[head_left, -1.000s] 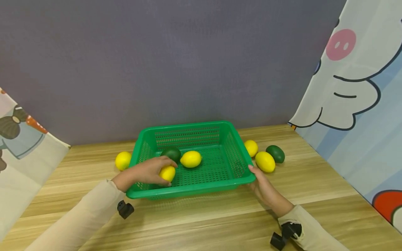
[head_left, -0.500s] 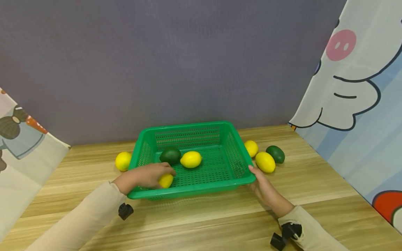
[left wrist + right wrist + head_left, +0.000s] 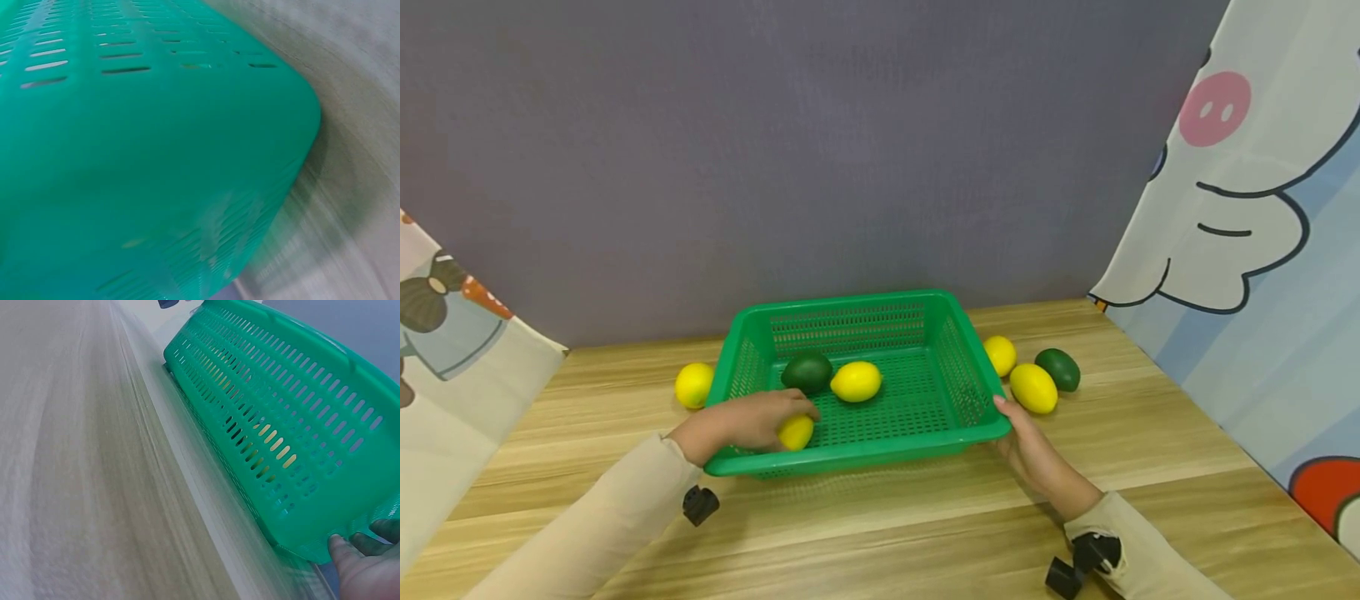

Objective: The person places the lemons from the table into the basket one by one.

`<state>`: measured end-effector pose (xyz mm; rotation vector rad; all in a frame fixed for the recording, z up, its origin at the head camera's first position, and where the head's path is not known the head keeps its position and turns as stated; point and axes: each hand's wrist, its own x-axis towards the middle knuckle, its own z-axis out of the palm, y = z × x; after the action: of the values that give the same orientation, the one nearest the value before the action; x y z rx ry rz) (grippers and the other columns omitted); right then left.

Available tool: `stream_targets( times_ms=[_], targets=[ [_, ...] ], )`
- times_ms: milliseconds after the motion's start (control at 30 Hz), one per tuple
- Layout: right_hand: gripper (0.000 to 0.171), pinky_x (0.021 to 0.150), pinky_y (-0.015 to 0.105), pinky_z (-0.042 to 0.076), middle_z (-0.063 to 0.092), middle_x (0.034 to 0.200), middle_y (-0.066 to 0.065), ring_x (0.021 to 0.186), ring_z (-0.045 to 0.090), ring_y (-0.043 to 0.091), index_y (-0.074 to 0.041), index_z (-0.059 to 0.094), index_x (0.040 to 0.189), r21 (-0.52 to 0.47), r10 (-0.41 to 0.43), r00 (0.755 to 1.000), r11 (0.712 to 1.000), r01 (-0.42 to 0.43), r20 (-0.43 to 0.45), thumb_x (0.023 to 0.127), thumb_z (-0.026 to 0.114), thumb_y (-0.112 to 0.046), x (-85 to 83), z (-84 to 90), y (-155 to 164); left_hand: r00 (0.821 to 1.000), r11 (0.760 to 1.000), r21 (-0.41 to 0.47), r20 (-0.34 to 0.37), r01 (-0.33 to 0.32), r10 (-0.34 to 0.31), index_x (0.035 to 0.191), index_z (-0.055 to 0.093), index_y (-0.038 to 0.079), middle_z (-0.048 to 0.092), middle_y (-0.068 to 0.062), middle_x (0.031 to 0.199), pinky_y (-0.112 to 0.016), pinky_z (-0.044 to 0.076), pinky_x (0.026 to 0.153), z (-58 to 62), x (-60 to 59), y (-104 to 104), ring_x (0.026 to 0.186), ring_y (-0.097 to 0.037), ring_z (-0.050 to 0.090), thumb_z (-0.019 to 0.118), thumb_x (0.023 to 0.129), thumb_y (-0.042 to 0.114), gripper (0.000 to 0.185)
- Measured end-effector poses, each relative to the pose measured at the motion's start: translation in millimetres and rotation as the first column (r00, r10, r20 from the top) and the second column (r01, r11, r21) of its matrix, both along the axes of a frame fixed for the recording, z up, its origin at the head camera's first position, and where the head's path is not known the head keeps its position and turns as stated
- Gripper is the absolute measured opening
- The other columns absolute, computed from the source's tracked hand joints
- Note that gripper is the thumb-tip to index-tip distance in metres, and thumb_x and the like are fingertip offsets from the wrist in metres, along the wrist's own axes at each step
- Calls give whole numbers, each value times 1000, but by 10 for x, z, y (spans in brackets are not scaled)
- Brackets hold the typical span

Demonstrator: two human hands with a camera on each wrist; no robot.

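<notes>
Inside the green plastic basket [image 3: 850, 454], my left hand [image 3: 758, 418] grips a yellow lemon [image 3: 797, 432] near the left front corner. Its fingers curl over the fruit and hide part of it. Just behind lie a dark green avocado [image 3: 807, 372] and another lemon [image 3: 857, 382] on the basket floor. My right hand [image 3: 1028, 446] holds the basket's right front corner, thumb on the rim and fingers underneath. From the right wrist, fingers [image 3: 344, 550] show against the slotted wall. In the left wrist view the basket wall [image 3: 156, 137] fills most of the frame, and that hand is hidden.
Right of the basket lie two lemons, one nearer [image 3: 1033, 388] and one behind it [image 3: 999, 356], with an avocado [image 3: 1058, 369] beside them. Another lemon [image 3: 693, 385] rests outside the left wall. A grey panel [image 3: 850, 150] stands behind the wooden table [image 3: 865, 542].
My left hand has sunk slightly lower and leftward into the basket with the lemon, uncovering more of the avocado. The right hand and basket have stayed in place.
</notes>
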<state>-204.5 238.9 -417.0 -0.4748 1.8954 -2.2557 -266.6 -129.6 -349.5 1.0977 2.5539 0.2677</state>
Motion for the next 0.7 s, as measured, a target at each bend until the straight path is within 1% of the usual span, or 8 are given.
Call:
stream_targets(
  times_ms=[233, 400, 500, 600, 700],
  targets=[
    [33, 89, 21, 42, 59, 105, -9, 99, 54, 4, -16, 49, 118, -1, -8, 1000, 1000, 8, 5, 104, 24, -30, 5, 3, -3, 1000, 1000, 11, 15, -14, 14, 124, 59, 9, 53, -4, 121, -43, 45, 92, -11, -9, -26, 107, -22, 52, 74, 74, -3, 53],
    [32, 89, 21, 42, 58, 104, -9, 98, 54, 4, -17, 51, 116, -22, 19, 1000, 1000, -19, -6, 104, 23, -29, -7, -14, 10, 999, 999, 21, 25, -29, 29, 124, 58, 8, 52, -6, 122, -44, 45, 92, 35, 2, -25, 107, -23, 52, 76, 74, 1, 54],
    [32, 88, 21, 43, 59, 103, -9, 97, 54, 4, -17, 52, 114, -30, 28, 1000, 999, -28, -13, 104, 23, -28, -14, -20, 14, 1000, 999, 39, -12, -21, 21, 124, 58, 7, 53, -8, 124, -44, 45, 92, 86, -7, -43, 109, -26, 53, 78, 74, 8, 53],
    [33, 88, 21, 43, 59, 103, -9, 97, 54, 4, -17, 52, 114, -34, 31, 999, 999, -31, -17, 104, 23, -28, -19, -20, 17, 998, 998, 67, -64, -1, 5, 124, 57, 7, 52, -10, 126, -45, 46, 92, 155, -26, -81, 112, -29, 53, 78, 76, 17, 53],
    [33, 88, 21, 43, 59, 103, -8, 97, 54, 5, -16, 52, 115, -36, 33, 999, 999, -33, -16, 104, 23, -28, -20, -21, 17, 996, 995, 101, -94, -3, 12, 125, 56, 7, 52, -10, 128, -45, 45, 93, 224, -29, -131, 115, -30, 52, 77, 79, 23, 52]
  ],
)
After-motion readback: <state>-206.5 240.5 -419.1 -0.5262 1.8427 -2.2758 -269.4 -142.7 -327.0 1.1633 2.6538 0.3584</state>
